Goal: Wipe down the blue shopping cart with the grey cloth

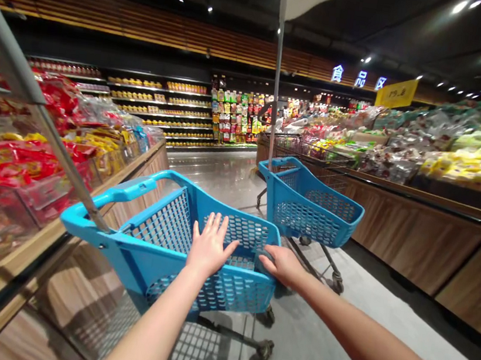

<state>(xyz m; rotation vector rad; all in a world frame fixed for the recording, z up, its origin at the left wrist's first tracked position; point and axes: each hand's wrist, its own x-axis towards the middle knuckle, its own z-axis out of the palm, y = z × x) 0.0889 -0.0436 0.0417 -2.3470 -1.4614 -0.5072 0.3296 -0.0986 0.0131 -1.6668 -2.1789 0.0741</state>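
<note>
Repositioning the near cart (234, 291) by its upper edge appears to be the step in hand. Location: the near cart stands on the floor (300, 329) beside the wooden display (68, 275), its handle (132, 191) at the left and its narrow front end at the right. Left grip (208, 246): fingers spread above the near rim (248, 274); firm contact cannot be confirmed. Right grip (280, 263): fingers and thumb curled over the front end, apparently clasping it. Clearance: a second cart (311, 216) stands just beyond the front end; the exact gap is hidden.

For good control, secure the left grip on the near rim before applying force. Pull level rather than lifting, so that the wheels (264, 351) can swivel freely. Keep fingers clear of the gap between the carts. Watch the handle end, which could scrape the wooden display during a turn.
</note>
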